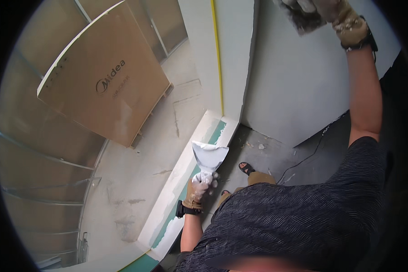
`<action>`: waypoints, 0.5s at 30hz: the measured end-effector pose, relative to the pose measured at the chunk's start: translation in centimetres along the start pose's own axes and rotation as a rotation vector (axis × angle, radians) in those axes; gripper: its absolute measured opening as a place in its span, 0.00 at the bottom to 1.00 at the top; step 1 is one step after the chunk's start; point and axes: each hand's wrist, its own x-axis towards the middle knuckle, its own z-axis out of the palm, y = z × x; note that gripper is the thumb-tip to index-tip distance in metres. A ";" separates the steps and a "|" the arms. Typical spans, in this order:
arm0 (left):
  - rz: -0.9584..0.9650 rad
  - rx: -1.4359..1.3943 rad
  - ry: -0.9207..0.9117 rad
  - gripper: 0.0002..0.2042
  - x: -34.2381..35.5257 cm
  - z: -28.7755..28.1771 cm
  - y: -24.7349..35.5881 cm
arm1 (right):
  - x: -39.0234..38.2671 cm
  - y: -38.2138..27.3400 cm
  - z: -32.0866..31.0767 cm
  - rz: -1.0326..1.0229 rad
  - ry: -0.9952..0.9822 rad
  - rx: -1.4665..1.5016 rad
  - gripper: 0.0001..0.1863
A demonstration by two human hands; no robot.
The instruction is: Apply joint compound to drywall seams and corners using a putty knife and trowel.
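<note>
My left hand (198, 188), in a tan work glove smeared white, is closed round the handle of a wide putty knife (209, 156). The blade points up and away from me, with white putty over its face and along its edge. Beneath it runs a narrow white ledge with a green strip (171, 213). At the top right, my raised right hand (333, 11), also gloved, grips a second putty knife (303, 20) against or close to the pale wall panel (294, 81). That knife is blurred and partly cut off by the frame's edge, so its contact with the panel is unclear.
Beyond the ledge, a large brown carton (109, 77) stands on a pallet on the concrete floor (136, 181). A yellow strip (216, 54) runs up the white wall edge. Metal framing lines the left. A dark cable (303, 161) and putty scraps lie near my sandalled feet.
</note>
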 end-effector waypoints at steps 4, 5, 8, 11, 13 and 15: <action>0.113 0.028 -0.228 0.18 -0.4 1.9 3.3 | -4.6 15.3 5.5 0.068 0.505 -0.292 0.26; 0.093 0.028 -0.252 0.18 0.0 3.6 4.8 | -6.3 19.3 3.4 -0.021 0.494 -0.059 0.28; -0.004 0.201 -0.242 0.19 0.3 7.4 7.4 | -8.8 26.1 2.4 -0.156 -0.342 1.036 0.31; -0.060 0.193 -0.488 0.21 -0.3 10.2 8.7 | -9.4 29.5 4.2 -0.397 -0.290 1.199 0.26; -0.035 0.265 -0.500 0.22 -1.7 10.8 9.6 | -9.4 27.1 9.9 -0.205 -0.259 1.266 0.26; -0.044 0.296 -0.586 0.22 -1.8 10.4 10.1 | -9.2 29.3 11.9 -0.289 0.267 0.636 0.35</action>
